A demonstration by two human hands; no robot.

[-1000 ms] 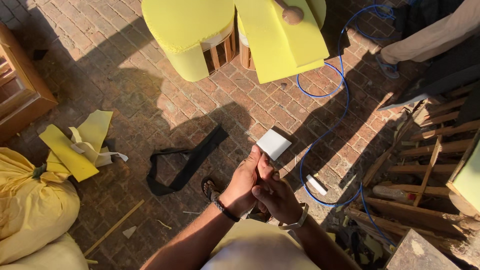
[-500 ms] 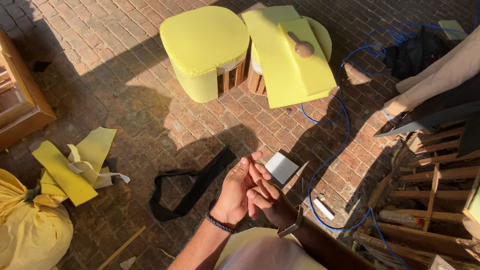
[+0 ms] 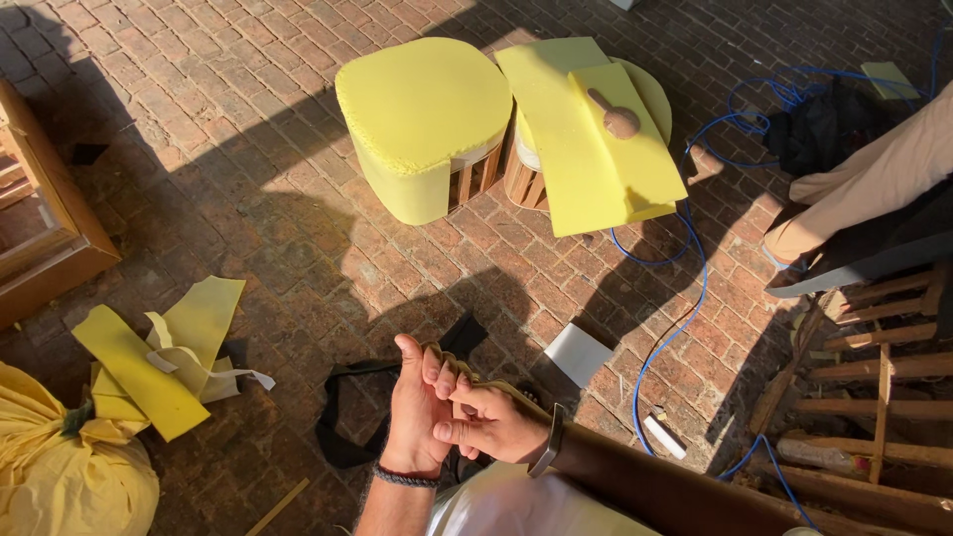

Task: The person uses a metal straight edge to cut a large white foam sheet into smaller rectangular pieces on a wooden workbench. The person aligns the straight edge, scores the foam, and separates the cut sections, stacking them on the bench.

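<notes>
**A:** Entry, head view. What are the hands on?

**B:** I read both hands together low in the frame, over the person's lap. The left hand stands upright, thumb up, fingers curled in. The right hand comes in from the right, a band on its wrist, fingers folded against the left palm. Between them runs a thin olive strap.

**A:** Which way does the strap lie?

**B:** Its long axis slants from upper left, at the left fingertips, down to the right across the back of the right hand. Both hands touch it; neither is nearer. I cannot tell where its ends go, as the fists hide them.

**A:** Finger state?

**B:** Left: narrow, closed round the strap. Right: also closed, pinching at the same spot. No gap shows in either.

**A:** Surroundings?

**B:** Brick floor, half in shadow. Just beyond the hands lies a black webbing loop, and to their right a small white card, apart from both hands. A blue cable snakes past it. Farther off stand two yellow foam-topped stools, the right one with a wooden mallet resting on its foam. Yellow foam offcuts and a yellow sack sit at left; wooden frames at right. Another person's leg shows at the upper right.
</notes>
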